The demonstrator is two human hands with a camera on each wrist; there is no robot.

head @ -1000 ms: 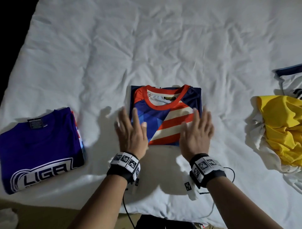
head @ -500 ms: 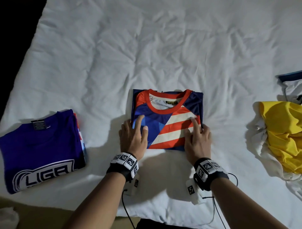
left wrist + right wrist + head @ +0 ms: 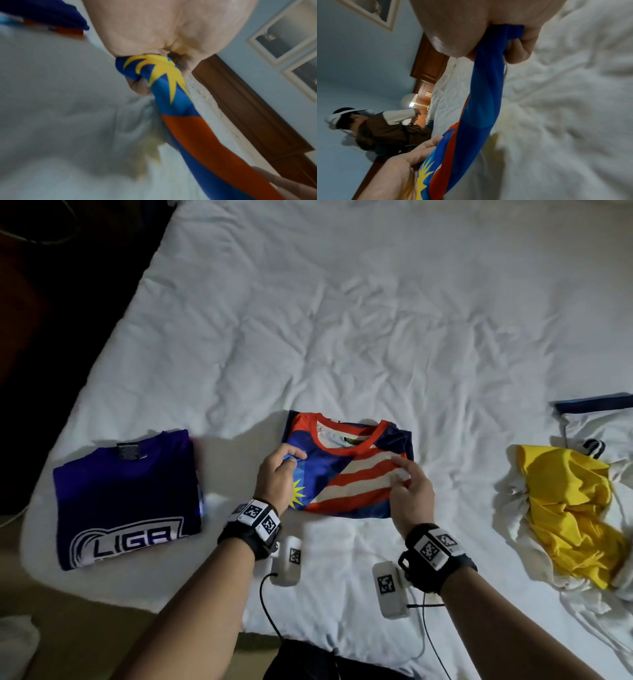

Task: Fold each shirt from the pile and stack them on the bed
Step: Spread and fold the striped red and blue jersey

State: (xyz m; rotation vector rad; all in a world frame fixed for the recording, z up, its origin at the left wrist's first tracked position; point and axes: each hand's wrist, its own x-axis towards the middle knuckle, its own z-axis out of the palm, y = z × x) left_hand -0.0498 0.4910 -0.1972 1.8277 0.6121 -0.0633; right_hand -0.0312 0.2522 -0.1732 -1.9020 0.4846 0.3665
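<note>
The folded flag-print jersey [image 3: 347,465] hangs lifted between both hands just above the bed [image 3: 342,320]. The left hand [image 3: 275,479] and right hand [image 3: 409,496] each grip a near corner. The purple stack [image 3: 126,498] lies leftward, probably nearer the left hand.

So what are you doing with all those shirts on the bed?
A person is folding shirts. Right now the left hand and the right hand each grip a side of the folded flag-pattern shirt in the middle of the white bed, and its near edge is raised off the sheet. A purple shirt already lies folded to the left. On the right, a yellow shirt sits crumpled on other unfolded clothes, waiting its turn.
</note>
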